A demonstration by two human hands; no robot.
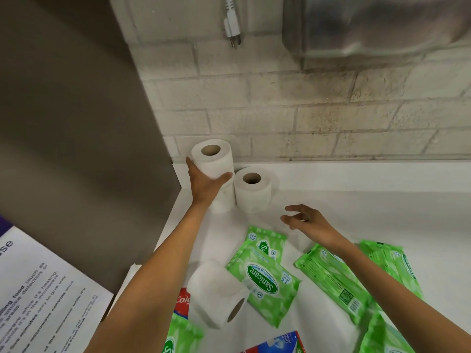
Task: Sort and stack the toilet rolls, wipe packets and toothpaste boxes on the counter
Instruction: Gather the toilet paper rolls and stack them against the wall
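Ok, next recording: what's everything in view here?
white toilet paper rolls: four, white; two stacked back left, one upright beside, one lying in front.
green plastic wipe packets: six, green; scattered flat, front.
red cardboard toothpaste boxes: two, red and blue, partly seen; near edge.
white counter: one, white; under everything.
pale brick wall: one, off-white; behind.
white power plug: one, white; hanging on wall.
printed paper notice: one, white; lower left.
left hand: grips top stacked roll.
right hand: open, above counter.

View: single wide-angle camera worn on my head.
Facing: forward and steeply down, over the white counter to the brick wall.
Nearness: close; my left hand and right hand enter from the bottom edge.
Mid-frame: the toilet roll my left hand grips.
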